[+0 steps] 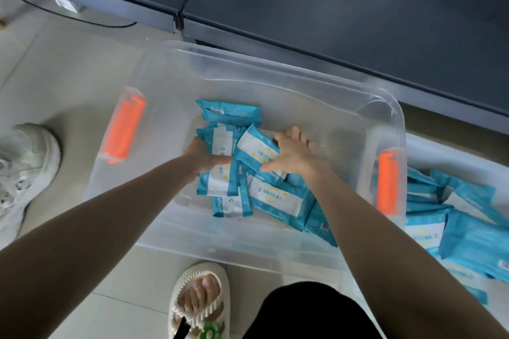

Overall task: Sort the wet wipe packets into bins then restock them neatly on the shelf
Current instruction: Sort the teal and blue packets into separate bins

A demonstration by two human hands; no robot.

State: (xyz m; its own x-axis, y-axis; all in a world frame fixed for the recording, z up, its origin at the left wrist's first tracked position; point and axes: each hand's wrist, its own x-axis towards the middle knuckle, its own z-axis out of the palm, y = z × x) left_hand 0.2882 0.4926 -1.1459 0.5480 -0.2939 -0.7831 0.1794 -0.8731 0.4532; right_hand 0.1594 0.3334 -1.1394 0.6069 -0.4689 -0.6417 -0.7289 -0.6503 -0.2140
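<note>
Both hands in the clear bin (275,69): the left hand (205,158) grips a wet wipe packet (220,181), thumb across its face. The right hand (294,151) spreads its fingers straight, pressing the packet pile (275,198) beneath them

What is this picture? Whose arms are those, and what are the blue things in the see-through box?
A camera on a person's head looks down, so you see their own arms. The left hand and right hand reach into a clear plastic bin on the floor and touch the blue wet wipe packets. The right hand's fingers are spread flat on them. The left hand's fingers are hidden. The bin has orange latches. A second pile of packets lies to the right, and a dark shelf stands behind.
</note>
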